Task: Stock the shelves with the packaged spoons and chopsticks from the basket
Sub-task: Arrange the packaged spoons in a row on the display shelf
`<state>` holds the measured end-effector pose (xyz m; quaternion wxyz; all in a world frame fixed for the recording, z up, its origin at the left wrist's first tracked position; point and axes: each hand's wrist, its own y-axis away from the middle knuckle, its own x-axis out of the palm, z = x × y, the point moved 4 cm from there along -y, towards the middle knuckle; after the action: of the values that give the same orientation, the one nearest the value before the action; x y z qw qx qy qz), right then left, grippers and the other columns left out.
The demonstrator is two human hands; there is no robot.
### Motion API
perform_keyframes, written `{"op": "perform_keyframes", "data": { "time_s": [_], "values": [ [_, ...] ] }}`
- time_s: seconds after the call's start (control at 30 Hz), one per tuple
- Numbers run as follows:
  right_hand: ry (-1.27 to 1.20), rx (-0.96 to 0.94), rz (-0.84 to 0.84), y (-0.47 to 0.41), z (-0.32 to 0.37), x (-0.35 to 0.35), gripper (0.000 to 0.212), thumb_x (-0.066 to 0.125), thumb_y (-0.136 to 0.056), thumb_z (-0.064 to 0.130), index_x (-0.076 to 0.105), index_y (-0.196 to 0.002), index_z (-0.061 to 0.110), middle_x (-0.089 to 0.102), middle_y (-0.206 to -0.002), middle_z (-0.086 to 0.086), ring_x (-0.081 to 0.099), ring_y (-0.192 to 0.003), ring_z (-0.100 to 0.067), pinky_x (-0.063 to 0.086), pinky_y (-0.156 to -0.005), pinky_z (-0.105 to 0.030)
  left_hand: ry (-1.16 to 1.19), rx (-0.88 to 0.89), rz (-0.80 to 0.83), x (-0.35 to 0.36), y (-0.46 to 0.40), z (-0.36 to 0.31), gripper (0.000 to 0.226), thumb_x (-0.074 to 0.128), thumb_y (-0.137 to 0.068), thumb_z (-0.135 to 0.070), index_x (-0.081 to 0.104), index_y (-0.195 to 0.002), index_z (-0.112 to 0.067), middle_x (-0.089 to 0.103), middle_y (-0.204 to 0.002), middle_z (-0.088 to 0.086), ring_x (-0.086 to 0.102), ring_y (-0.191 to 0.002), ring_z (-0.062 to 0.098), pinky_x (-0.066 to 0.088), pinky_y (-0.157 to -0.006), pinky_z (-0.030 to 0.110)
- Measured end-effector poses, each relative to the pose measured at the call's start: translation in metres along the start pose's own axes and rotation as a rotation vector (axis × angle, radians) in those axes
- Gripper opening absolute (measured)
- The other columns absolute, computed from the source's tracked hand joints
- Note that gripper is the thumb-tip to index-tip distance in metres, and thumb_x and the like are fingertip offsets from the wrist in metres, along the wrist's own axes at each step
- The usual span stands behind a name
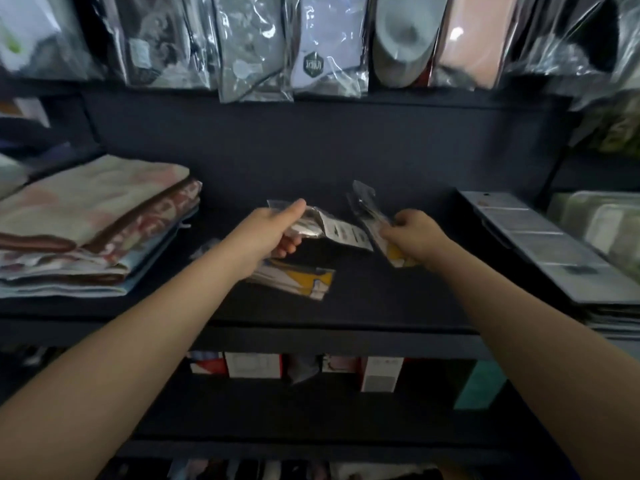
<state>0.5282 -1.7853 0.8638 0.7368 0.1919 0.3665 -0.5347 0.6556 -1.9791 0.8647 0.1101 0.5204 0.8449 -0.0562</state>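
Observation:
Both my hands are stretched over a dark shelf [381, 299]. My left hand [273, 230] grips a clear packet of metal spoons [332, 228] with a white label, held level above the shelf. My right hand [415, 233] grips a second clear packet [369, 206] with dark utensils and a yellow card end, tilted up to the left. A third packet [301, 277] with a yellow and white card lies flat on the shelf under my left hand. No basket is in view.
Folded towels [90, 223] are stacked at the shelf's left end. Flat grey packages [540, 244] lie at its right end. Bagged socks and slippers [311, 43] hang above. Small boxes [252, 365] stand on the shelf below.

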Motion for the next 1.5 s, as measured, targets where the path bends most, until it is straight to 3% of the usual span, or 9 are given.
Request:
{"op": "perform_keyframes", "data": {
  "time_s": [0.27, 0.4, 0.6, 0.77, 0.87, 1.0, 1.17, 1.33, 1.5],
  "values": [
    [0.399, -0.211, 0.203, -0.037, 0.010, 0.025, 0.030, 0.047, -0.092, 0.017, 0.056, -0.118, 0.005, 0.059, -0.124, -0.015, 0.057, -0.110, -0.032, 0.047, -0.087, -0.035, -1.015, 0.209, -0.023, 0.016, -0.038, 0.006, 0.058, 0.062, -0.083, -0.039, 0.038, -0.130, -0.015, 0.051, -0.125, 0.008, 0.050, -0.112, 0.027, 0.045, -0.089, 0.039],
    [0.627, -0.288, 0.291, -0.035, 0.001, 0.038, 0.028, 0.043, -0.095, 0.017, 0.056, -0.119, 0.009, 0.054, -0.129, -0.014, 0.053, -0.114, -0.031, 0.045, -0.097, -0.044, -1.086, 0.237, 0.036, 0.023, -0.031, 0.011, 0.070, 0.054, -0.087, -0.042, 0.022, -0.145, -0.021, 0.029, -0.147, 0.007, 0.027, -0.134, 0.029, 0.032, -0.106, 0.042],
    [0.549, -0.313, 0.266, 0.002, -0.010, 0.044, 0.054, 0.029, -0.098, 0.044, 0.024, -0.146, 0.020, 0.013, -0.158, -0.009, 0.015, -0.144, -0.031, 0.021, -0.116, -0.046, -0.952, 0.495, -0.100, 0.021, 0.029, 0.006, 0.040, 0.054, -0.090, -0.029, 0.051, -0.128, -0.016, 0.050, -0.130, 0.004, 0.039, -0.126, 0.025, 0.036, -0.104, 0.038],
    [0.261, -0.857, 0.074, 0.097, 0.037, 0.051, 0.032, 0.040, -0.095, 0.028, 0.058, -0.117, 0.013, 0.064, -0.114, -0.010, 0.060, -0.103, -0.031, 0.052, -0.077, -0.041, -0.875, 0.650, -0.356, -0.005, 0.129, 0.032, 0.033, 0.042, -0.087, -0.025, 0.061, -0.109, -0.011, 0.059, -0.089, 0.002, 0.047, -0.082, 0.004, 0.042, -0.068, 0.021],
    [0.165, -1.044, 0.227, 0.155, 0.063, 0.081, 0.028, 0.039, -0.092, 0.028, 0.061, -0.105, 0.017, 0.067, -0.101, -0.003, 0.063, -0.090, -0.027, 0.053, -0.068, -0.040, -0.977, 0.525, -0.335, -0.029, 0.187, 0.067, 0.036, 0.040, -0.086, -0.029, 0.062, -0.108, -0.011, 0.060, -0.088, 0.002, 0.050, -0.075, 0.010, 0.041, -0.061, 0.021],
    [0.194, -1.066, 0.552, 0.199, 0.091, 0.166, 0.022, 0.043, -0.095, 0.025, 0.061, -0.106, 0.018, 0.068, -0.100, -0.006, 0.062, -0.090, -0.027, 0.051, -0.072, -0.039, -1.043, 0.216, -0.342, -0.074, 0.252, 0.121, 0.036, 0.042, -0.089, -0.032, 0.058, -0.116, -0.014, 0.060, -0.097, 0.003, 0.060, -0.070, 0.020, 0.053, -0.062, 0.037],
    [0.336, -1.046, 0.878, 0.256, 0.098, 0.283, 0.024, 0.040, -0.096, 0.022, 0.060, -0.107, 0.013, 0.063, -0.110, -0.013, 0.059, -0.099, -0.032, 0.051, -0.081, -0.043, -0.994, -0.240, -0.403, -0.150, 0.316, 0.197, 0.034, 0.047, -0.093, -0.021, 0.050, -0.126, -0.017, 0.061, -0.103, 0.002, 0.057, -0.077, 0.017, 0.049, -0.063, 0.034],
    [0.538, -1.169, 0.912, 0.306, 0.114, 0.378, 0.028, 0.039, -0.095, 0.011, 0.053, -0.119, 0.007, 0.047, -0.124, -0.013, 0.046, -0.114, -0.033, 0.047, -0.089, -0.047, -0.887, -0.520, -0.460, -0.231, 0.370, 0.282, 0.016, 0.046, -0.091, -0.017, 0.057, -0.102, -0.011, 0.061, -0.091, 0.010, 0.054, -0.073, 0.022, 0.045, -0.062, 0.034],
    [0.583, -0.963, 1.084, 0.335, 0.143, 0.487, 0.028, 0.039, -0.089, 0.000, 0.059, -0.108, 0.004, 0.051, -0.111, -0.010, 0.051, -0.105, -0.030, 0.050, -0.087, -0.044, -0.850, -0.652, -0.289, -0.323, 0.381, 0.368, 0.025, 0.044, -0.091, -0.020, 0.058, -0.096, -0.001, 0.061, -0.097, 0.020, 0.058, -0.087, 0.033, 0.047, -0.077, 0.045]
  ]
}}
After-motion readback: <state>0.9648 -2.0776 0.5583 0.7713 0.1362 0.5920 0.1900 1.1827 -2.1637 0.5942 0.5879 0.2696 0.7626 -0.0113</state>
